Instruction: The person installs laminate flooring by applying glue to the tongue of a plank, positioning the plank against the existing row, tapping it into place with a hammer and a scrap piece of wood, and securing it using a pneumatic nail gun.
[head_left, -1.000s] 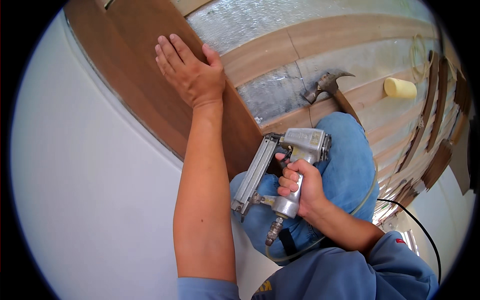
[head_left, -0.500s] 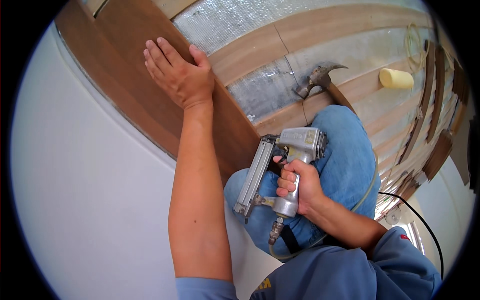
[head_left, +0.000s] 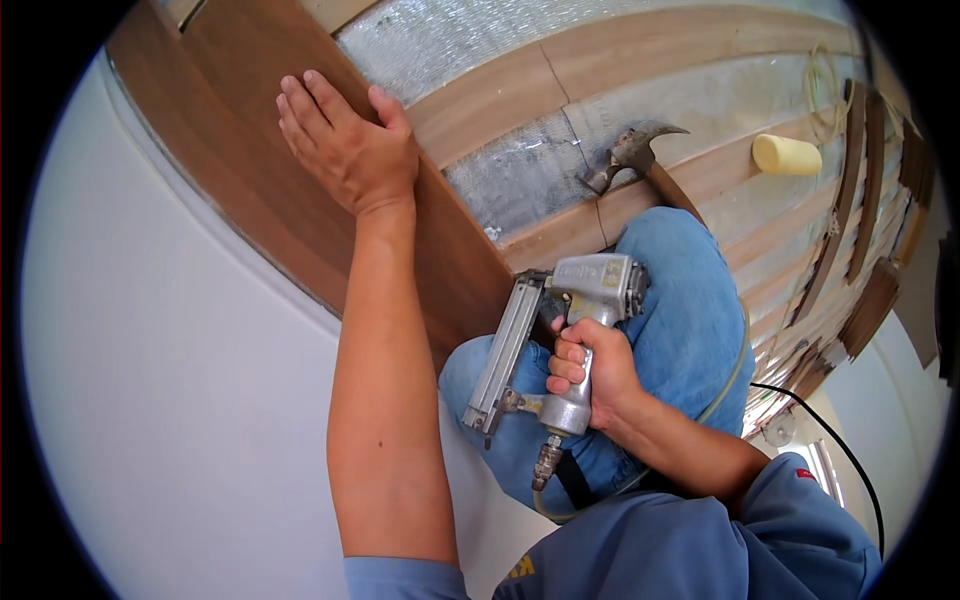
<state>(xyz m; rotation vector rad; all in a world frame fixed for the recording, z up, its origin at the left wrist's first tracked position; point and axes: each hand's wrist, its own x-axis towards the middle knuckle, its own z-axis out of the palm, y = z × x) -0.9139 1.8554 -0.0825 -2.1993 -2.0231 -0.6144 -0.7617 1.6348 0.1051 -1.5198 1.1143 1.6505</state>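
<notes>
My left hand (head_left: 352, 155) lies flat on a dark brown floorboard (head_left: 420, 260), fingers stretched out and the thumb near the board's right edge. In my right hand (head_left: 598, 370) is a silver pneumatic nail gun (head_left: 590, 285), my fingers wrapped round its handle. The gun's nose is at the board's edge, beside my knee; whether it touches the wood I cannot tell. Its long magazine (head_left: 505, 350) slants down over my jeans, and an air hose joins the bottom of the handle. A claw hammer (head_left: 635, 155) lies just beyond my knee, its handle partly hidden.
Pale wooden battens (head_left: 500, 100) run across silver foil underlay (head_left: 520, 170) to the right of the boards. A pale yellow cylinder (head_left: 787, 155) lies on them, near a coiled cord (head_left: 825, 95). Loose dark boards (head_left: 865, 190) are farther right. A white wall (head_left: 180, 330) borders the floor at left.
The whole view has shifted slightly, with everything appearing a little to the left. My left hand still presses on the board and my right hand keeps its hold on the nail gun.
</notes>
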